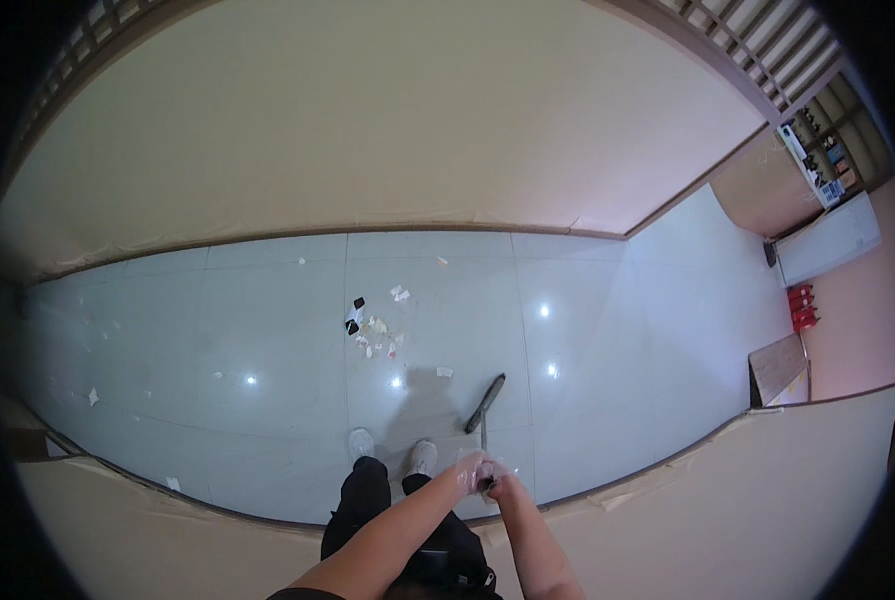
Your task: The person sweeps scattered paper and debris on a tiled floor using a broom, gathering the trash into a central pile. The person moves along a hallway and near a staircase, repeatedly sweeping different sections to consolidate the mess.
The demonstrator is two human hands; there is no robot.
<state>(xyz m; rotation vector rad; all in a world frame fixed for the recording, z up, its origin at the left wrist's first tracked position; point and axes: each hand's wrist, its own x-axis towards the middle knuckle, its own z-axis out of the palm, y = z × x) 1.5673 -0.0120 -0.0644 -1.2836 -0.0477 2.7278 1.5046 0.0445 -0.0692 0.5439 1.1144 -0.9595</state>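
Both of my hands wear clear plastic gloves and are closed together around the handle of a broom. My left hand (470,471) and my right hand (497,480) meet near the bottom of the view, beside my right leg. The long narrow head of the broom (485,403) rests slantwise on the tiled floor in front of my hands. Left of it lies a piece of white paper (445,372). Farther off, a loose heap of paper scraps (378,325) lies beside a white item with black ends (354,316).
More scraps (93,396) lie scattered to the left. A long beige wall (387,135) runs along the far side, another wall (665,495) behind me. At the right stand red fire extinguishers (801,307), a white cabinet-like unit (830,240) and a curved counter (766,187).
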